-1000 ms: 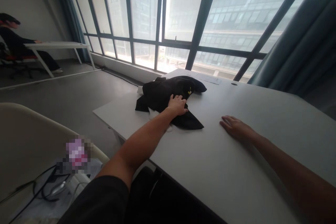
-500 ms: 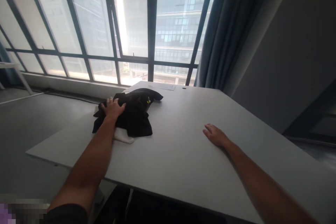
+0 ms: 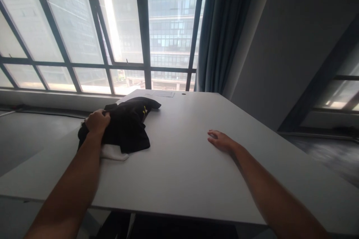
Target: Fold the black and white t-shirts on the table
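A crumpled heap of black clothing (image 3: 127,129) with a small yellow mark lies on the left part of the white table (image 3: 174,179). My left hand (image 3: 97,120) is on the left side of this heap, its fingers curled into the black cloth and gripping it. From under the heap's near edge sticks out a piece of white cloth (image 3: 113,153); most of it is hidden. Well to the right, my right hand (image 3: 220,140) rests at the tabletop with fingers loosely bent and apart, holding nothing.
Flat papers (image 3: 164,94) lie at the far end of the table, beside a dark round cable hole (image 3: 183,94). Beyond stand large framed windows (image 3: 123,30) and a blue-grey curtain (image 3: 221,33). A dark sloping wall (image 3: 275,52) rises on the right.
My left hand has gone from lying spread on the black clothing to closing its fingers in it. The view has turned right, and my right hand stays near the same place on the table.
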The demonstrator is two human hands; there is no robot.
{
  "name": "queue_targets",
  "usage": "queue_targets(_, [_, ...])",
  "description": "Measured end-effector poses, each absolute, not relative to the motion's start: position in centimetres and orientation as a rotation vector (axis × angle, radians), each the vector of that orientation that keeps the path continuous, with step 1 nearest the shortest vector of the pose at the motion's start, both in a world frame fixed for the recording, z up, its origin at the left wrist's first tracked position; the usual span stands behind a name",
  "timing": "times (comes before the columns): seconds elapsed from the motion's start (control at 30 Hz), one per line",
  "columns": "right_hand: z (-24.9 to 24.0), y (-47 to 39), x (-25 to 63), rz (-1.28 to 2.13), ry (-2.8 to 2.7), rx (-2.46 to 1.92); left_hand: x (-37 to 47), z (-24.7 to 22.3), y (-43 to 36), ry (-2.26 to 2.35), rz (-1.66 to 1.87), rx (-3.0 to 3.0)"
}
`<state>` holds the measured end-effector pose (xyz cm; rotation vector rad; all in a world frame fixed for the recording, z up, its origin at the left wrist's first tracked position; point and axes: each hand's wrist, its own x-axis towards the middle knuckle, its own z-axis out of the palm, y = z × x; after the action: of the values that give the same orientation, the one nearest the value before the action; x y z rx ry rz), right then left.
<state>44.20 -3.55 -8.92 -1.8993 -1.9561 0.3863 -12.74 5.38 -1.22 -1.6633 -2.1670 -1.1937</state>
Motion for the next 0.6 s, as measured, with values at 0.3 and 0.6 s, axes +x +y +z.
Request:
queue_targets(0.3, [-8.2,-4.1,43.7,0.346,-1.956,-1.893,-6.3,0.5,3.7,-2.255,-1.035,-1.825])
queue_targets(0.6, [-7.4,-4.4,37.7,0.358,-2.011,-1.647,5.4,-3.2,-0.4,-1.722,-2.182,-2.798])
